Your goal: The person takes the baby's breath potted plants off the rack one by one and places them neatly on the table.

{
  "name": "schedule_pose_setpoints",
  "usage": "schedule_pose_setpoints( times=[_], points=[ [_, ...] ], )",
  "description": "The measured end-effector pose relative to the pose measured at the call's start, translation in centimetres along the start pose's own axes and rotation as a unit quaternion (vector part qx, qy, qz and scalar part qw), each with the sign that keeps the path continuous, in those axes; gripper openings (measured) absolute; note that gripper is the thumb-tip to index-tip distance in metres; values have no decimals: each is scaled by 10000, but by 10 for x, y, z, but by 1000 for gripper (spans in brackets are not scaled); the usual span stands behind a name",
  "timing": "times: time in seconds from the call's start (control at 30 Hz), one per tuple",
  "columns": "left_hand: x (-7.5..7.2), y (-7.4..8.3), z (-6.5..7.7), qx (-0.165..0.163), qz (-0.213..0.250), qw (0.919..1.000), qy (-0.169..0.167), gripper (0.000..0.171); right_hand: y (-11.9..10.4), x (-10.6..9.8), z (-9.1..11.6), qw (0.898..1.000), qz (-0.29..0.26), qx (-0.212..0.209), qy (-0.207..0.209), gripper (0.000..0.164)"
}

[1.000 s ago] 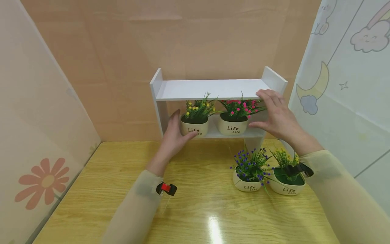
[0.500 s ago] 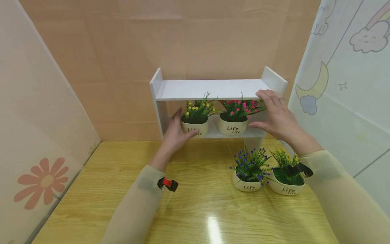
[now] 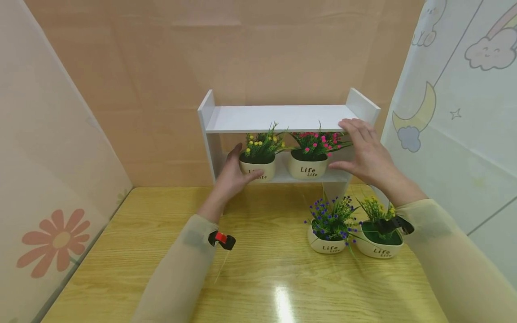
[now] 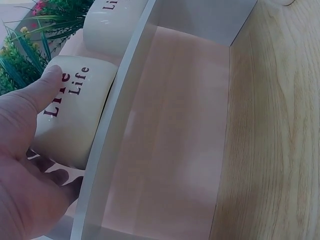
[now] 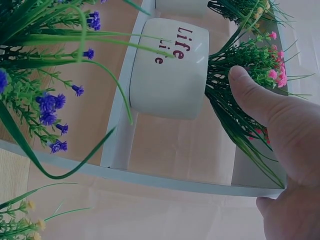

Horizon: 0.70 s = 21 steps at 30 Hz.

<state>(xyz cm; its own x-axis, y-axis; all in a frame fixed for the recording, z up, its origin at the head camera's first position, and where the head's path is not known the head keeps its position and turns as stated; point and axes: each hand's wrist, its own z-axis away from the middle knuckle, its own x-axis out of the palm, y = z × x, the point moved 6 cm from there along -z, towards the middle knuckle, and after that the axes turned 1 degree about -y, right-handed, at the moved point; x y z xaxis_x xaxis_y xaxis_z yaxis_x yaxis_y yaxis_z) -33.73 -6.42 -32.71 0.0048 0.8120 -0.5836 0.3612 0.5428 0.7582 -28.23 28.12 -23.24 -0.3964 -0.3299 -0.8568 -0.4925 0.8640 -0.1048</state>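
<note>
My left hand (image 3: 234,177) grips a cream flower pot (image 3: 258,168) with yellow flowers on the lower board of a white shelf (image 3: 278,117). Its thumb lies across the printed front of this pot (image 4: 80,120) in the left wrist view; the other fingers are at its side, partly hidden. My right hand (image 3: 369,154) rests its fingertips at the right end of the upper board, thumb spread below. That thumb (image 5: 250,92) is beside the leaves of a pot (image 5: 172,70) with pink flowers in the right wrist view. This pink-flowered pot (image 3: 308,168) stands right of the yellow one.
On the wooden table (image 3: 250,251), a pot with purple flowers (image 3: 326,244) and another pot with yellow flowers (image 3: 379,249) stand at the front right, below my right forearm. Behind the shelf hangs a peach-coloured cloth (image 3: 161,89). A patterned sheet (image 3: 456,134) borders the right side.
My left hand has shifted slightly right and its thumb has settled higher on the front of the yellow-flowered pot. My right hand and the pots have hardly moved.
</note>
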Motion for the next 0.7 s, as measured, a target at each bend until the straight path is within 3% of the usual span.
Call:
schedule_pose_setpoints(
  times=[0.7],
  points=[
    [0,-2,-7,53,81,9998,-178,110,1,1,0,9999,-54,131,-90,119]
  ],
)
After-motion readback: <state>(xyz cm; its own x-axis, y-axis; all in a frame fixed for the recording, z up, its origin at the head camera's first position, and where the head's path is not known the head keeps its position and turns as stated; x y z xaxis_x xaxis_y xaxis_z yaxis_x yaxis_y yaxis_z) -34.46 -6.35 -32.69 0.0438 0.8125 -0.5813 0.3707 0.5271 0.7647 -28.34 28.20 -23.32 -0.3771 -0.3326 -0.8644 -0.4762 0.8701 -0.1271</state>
